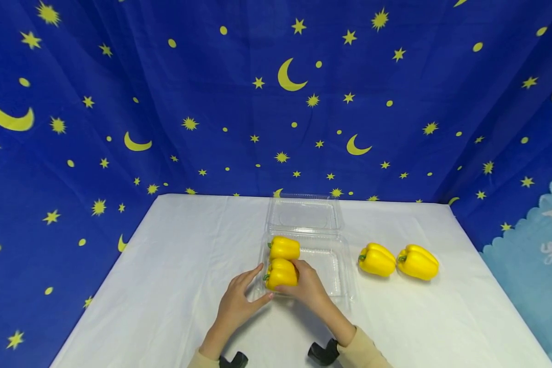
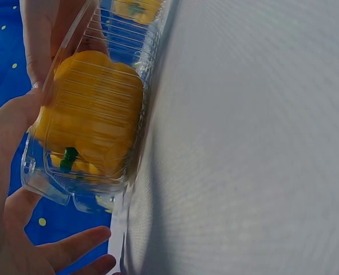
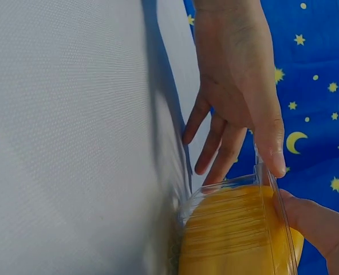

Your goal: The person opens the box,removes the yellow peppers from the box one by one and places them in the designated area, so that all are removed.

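A clear plastic clamshell box (image 1: 324, 271) lies unfolded on the table. In its left half two yellow bell peppers sit one behind the other, a rear one (image 1: 285, 248) and a front one (image 1: 281, 274), stems to the left. My right hand (image 1: 309, 286) holds the front pepper from its right side, thumb near and fingers behind. My left hand (image 1: 236, 302) is spread at the box's near left corner, its thumb at the rim. In the left wrist view the held pepper (image 2: 95, 109) shows through the clear wall. The right wrist view has the left hand (image 3: 232, 86) with fingers extended.
Two more yellow bell peppers, one nearer (image 1: 377, 259) and one farther right (image 1: 418, 262), lie right of the box. The box's lid (image 1: 303, 213) folds back toward the rear edge. A white cloth covers the table (image 1: 188, 245); a blue starry curtain (image 1: 239, 102) stands behind.
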A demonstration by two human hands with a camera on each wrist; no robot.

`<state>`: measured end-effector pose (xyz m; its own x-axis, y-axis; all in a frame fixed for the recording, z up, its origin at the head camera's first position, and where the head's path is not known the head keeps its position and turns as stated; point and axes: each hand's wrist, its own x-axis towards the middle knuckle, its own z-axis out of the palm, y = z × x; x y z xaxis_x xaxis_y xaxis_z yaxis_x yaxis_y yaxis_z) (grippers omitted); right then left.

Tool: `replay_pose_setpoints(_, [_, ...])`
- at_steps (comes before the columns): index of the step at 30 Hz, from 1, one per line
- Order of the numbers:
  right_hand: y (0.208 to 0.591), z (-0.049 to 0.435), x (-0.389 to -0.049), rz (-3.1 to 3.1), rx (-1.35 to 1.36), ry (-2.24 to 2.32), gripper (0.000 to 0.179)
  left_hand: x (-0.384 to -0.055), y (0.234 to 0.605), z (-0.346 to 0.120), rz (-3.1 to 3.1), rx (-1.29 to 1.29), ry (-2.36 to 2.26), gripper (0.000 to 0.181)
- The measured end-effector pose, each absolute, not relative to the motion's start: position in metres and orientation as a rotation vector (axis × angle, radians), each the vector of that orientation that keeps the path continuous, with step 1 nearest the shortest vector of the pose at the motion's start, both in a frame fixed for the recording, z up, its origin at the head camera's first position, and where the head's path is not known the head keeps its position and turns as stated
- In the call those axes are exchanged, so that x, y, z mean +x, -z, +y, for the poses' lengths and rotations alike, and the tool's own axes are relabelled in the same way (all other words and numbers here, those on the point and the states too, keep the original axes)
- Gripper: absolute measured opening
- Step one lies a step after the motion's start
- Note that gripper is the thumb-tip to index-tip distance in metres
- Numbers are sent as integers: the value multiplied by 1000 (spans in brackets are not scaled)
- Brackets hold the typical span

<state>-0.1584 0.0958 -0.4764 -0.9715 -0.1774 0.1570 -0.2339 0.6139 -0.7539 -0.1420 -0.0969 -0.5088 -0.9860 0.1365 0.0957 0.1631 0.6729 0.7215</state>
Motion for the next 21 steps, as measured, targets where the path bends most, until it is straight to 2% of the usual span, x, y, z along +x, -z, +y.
replay_pose_setpoints(10, [480, 95, -163, -2762, 347, -1348, 68, -142, 509, -96, -2840, -247, 1223, 72])
replay_pose_setpoints(21, [482, 95, -164, -2724, 226, -1373, 72, -142, 511, -95, -2839, -240, 1219, 72])
